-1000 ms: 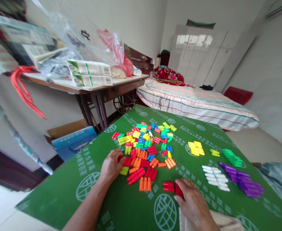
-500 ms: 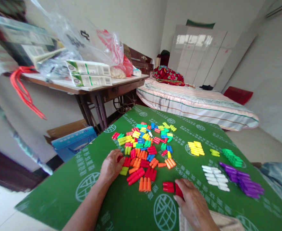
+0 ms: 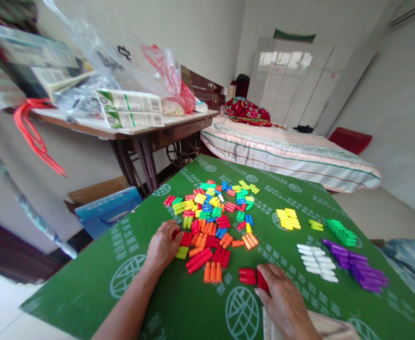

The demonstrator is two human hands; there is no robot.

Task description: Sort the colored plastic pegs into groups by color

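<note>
My left hand [image 3: 164, 243] rests at the left edge of a heap of small bullet-shaped plastic pieces [image 3: 207, 226] in red, orange, yellow, green and blue. Its thumb and fingers close on a red bullet-shaped piece [image 3: 175, 233], partly hidden by the hand. At the near side, my right hand [image 3: 281, 293] has its thumb and fingers around another red bullet-shaped piece [image 3: 263, 282]. Just left of that hand lie red pieces [image 3: 247, 276] side by side. An orange group [image 3: 212, 272] sits at the heap's near edge.
On the green board [image 3: 179, 307], sorted yellow [image 3: 288, 218], lime [image 3: 315, 225], green [image 3: 341, 232], white [image 3: 317, 262] and purple [image 3: 358, 267] groups lie to the right. A table [image 3: 189, 123] with boxes and bags stands left; a bed [image 3: 285, 148] is beyond.
</note>
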